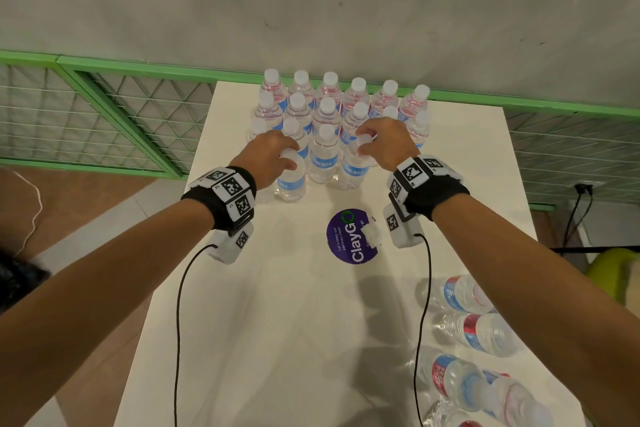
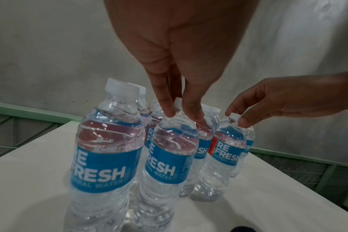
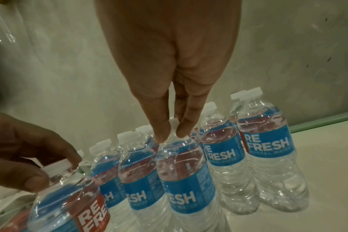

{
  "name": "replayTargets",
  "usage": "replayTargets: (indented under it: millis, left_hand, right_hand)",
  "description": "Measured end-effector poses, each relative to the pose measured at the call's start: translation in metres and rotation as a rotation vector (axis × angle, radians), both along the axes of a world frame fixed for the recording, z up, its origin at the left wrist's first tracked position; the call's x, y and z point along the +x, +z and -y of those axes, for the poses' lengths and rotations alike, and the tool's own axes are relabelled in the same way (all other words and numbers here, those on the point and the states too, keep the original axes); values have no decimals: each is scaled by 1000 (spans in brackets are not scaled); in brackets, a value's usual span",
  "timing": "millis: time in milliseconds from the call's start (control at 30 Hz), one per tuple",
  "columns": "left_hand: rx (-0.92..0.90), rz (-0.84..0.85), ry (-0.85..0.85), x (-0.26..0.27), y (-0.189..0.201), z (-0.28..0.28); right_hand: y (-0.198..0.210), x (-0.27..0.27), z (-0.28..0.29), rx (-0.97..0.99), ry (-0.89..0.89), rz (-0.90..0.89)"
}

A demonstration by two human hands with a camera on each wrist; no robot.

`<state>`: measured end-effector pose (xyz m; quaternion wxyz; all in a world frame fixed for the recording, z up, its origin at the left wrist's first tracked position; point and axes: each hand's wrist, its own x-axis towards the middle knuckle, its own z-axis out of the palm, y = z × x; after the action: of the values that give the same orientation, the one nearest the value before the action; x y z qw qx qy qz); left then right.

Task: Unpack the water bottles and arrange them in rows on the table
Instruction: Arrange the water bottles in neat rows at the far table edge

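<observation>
Several upright clear water bottles (image 1: 329, 104) with blue labels and white caps stand in rows at the far end of the white table (image 1: 277, 322). My left hand (image 1: 280, 152) pinches the cap of the front-left bottle (image 1: 291, 182) from above; the left wrist view shows its fingertips (image 2: 169, 113) on the neck of this bottle (image 2: 167, 157). My right hand (image 1: 367, 142) pinches the cap of the front-right bottle (image 1: 354, 168), whose fingertips (image 3: 161, 136) close on the cap above the label (image 3: 187, 180). Both bottles stand with the group.
Several more bottles (image 1: 481, 329) lie on their sides at the table's near right. A round purple sticker (image 1: 346, 239) and a crumpled white scrap (image 1: 372, 236) sit mid-table. A green mesh fence (image 1: 104, 114) and a grey wall stand behind. A cable (image 1: 575, 208) hangs at right.
</observation>
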<state>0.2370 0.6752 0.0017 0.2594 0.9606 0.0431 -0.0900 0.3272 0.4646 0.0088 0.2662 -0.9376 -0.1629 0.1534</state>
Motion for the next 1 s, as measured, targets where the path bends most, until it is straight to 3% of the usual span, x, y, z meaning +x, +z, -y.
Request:
replayTargets:
  millis: [1000]
  left_hand:
    - [-66, 46, -4, 4, -8, -5]
  right_hand:
    - [-2, 15, -6, -9, -4, -28]
